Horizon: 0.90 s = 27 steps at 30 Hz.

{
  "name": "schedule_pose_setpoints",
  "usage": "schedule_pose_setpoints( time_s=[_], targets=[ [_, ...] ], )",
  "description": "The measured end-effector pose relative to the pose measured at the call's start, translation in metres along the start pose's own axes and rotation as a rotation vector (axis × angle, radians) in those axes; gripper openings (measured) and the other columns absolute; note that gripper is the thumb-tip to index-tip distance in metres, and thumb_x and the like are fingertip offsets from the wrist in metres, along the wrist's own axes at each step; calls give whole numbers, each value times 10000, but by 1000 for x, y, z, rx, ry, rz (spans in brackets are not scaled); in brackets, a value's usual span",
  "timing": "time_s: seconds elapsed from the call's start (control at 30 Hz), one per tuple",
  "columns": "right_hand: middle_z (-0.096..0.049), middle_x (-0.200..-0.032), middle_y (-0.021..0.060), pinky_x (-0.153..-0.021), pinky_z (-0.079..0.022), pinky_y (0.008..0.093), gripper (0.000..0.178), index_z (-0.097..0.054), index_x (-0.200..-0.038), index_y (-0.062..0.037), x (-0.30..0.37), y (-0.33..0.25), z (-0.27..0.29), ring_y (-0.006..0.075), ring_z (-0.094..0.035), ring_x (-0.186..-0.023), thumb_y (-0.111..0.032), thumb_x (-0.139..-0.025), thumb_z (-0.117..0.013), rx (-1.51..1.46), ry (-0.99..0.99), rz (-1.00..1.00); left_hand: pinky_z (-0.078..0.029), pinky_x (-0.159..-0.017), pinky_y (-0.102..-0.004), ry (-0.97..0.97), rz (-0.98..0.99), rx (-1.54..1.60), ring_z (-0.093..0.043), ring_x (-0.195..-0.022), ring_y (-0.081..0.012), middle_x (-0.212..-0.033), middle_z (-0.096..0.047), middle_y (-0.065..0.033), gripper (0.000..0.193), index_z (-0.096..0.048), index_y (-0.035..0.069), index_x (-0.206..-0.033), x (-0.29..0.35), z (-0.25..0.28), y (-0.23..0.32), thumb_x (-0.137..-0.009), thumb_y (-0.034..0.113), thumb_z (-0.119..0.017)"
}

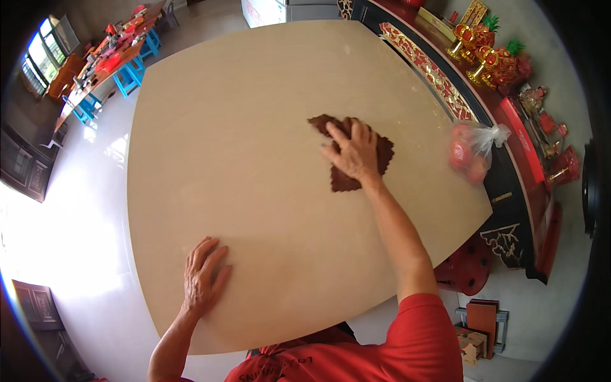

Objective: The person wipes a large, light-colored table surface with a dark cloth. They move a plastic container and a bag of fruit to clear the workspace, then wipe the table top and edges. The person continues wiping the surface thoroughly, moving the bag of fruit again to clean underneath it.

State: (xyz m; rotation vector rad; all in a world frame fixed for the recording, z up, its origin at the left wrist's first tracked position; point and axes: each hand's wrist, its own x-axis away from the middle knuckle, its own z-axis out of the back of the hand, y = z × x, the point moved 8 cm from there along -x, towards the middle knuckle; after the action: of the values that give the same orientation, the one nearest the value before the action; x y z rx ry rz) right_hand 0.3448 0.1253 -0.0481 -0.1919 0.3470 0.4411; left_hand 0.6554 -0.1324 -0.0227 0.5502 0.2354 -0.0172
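A dark brown cloth (344, 181) with scalloped edges lies bunched on the wide beige tabletop (254, 153), right of its middle. My right hand (355, 149) presses down on it, fingers bent over the fabric and hiding its centre. Near the table's front left, my left hand (205, 274) rests on the bare surface with its fingers stretched out, holding nothing. At the table's right side sits a clear knotted plastic bag (472, 149) with round reddish fruit inside, beyond my right hand.
Along the right edge runs a dark altar table (509, 191) with a red and gold carved panel (426, 60), bearing gold stands and red ornaments. Blue stools (129, 75) and a cluttered long table (105, 63) stand far left. A cardboard box (470, 346) sits on the floor, lower right.
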Motion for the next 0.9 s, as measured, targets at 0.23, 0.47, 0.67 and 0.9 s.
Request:
schedule_pose_setpoints(
  time_s=[0.23,0.47,0.67,0.9],
  targets=[
    [-383,-1427,218,-1098,-265,586,641,-483,-1410,-256,67,-135,19,430,-336,-1331,-583,-865,-572,-51,-69,213,-361,-1059,-463,21,-32,116,-423,-1291,-382,-1373,-455,-178,551,-472,46,-1344,8,3,-6,-855,200,-676],
    [-377,-1437,201,-1093,-272,587,639,-532,-1362,-191,176,-249,66,413,-343,-1329,-440,-796,-692,-259,-104,530,-350,-1062,-493,230,-84,164,-378,-1304,-417,-1382,-410,-209,533,-490,45,-1320,31,28,-10,-850,184,-698],
    [-366,-1462,165,-1120,-233,577,631,-557,-1347,-250,249,-316,96,398,-320,-1354,-459,-772,-712,-391,-244,681,-355,-1054,-503,232,45,21,-371,-1320,-405,-1393,-408,-189,454,-545,49,-1268,124,87,-18,-855,163,-694],
    [-391,-1443,112,-1120,-230,576,518,-583,-1311,-296,247,-388,80,347,-332,-1360,-457,-827,-673,-443,-209,804,-342,-1064,-506,231,307,-98,-345,-1323,-419,-1408,-382,-200,493,-523,52,-1288,221,87,-63,-848,195,-691]
  ],
)
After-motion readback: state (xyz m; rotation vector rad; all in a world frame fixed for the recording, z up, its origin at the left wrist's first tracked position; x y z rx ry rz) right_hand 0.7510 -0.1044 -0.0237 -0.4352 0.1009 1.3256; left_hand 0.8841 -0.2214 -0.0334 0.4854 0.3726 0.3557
